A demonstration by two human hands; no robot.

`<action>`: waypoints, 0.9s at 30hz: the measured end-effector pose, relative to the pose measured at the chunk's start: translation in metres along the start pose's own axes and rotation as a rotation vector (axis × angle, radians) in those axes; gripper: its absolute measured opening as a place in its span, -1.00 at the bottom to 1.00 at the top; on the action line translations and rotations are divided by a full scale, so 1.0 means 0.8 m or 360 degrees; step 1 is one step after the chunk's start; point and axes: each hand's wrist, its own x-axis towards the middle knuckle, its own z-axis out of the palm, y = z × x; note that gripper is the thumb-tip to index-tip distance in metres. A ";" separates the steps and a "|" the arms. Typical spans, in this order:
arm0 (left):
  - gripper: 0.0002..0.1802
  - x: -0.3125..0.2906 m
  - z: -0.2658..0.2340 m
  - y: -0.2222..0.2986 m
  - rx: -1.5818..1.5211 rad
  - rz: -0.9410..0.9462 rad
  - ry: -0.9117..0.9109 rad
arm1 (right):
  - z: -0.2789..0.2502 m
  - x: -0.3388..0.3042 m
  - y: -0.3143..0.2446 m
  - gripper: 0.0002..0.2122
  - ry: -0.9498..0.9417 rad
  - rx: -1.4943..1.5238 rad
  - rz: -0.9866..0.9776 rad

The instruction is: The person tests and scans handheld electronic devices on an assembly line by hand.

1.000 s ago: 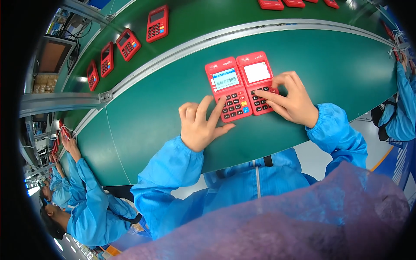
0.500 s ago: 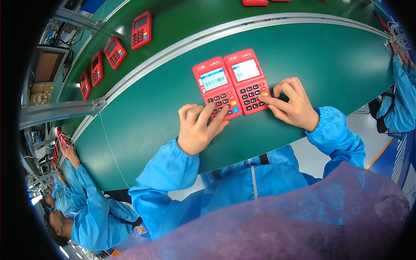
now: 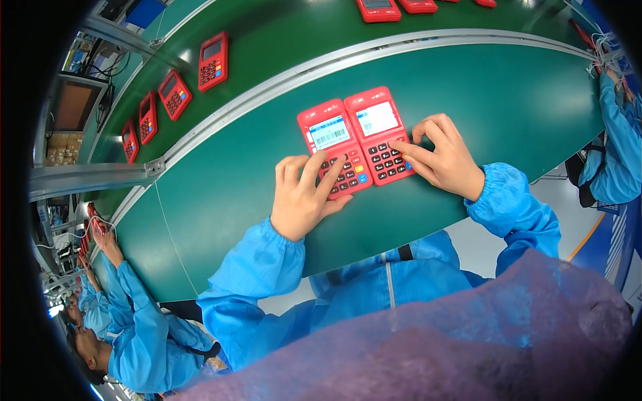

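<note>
Two red card terminals lie side by side on the green worktop, screens lit and keypads toward me. My left hand rests over the lower left of the left terminal. Its fingers are apart, with the index fingertip on the upper keys and the thumb by the bottom edge. My right hand comes in from the right of the other terminal. Its index finger reaches onto the top right of that keypad, while the remaining fingers are bent. Neither hand grips anything.
Beyond a metal rail, several more red terminals lie on a darker green strip. A metal bracket arm juts in at the left. Co-workers in blue sleeves sit at the left, and another person is at the far right.
My left index finger has moved from the lower keys to the upper ones. My right index finger has shifted from near the yellow key to the keypad's top. The view has tilted slightly.
</note>
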 end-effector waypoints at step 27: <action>-0.57 -0.026 -0.003 0.017 -0.0060 0.0116 0.0270 | -0.017 -0.034 -0.016 -0.70 0.0103 0.0103 -0.0003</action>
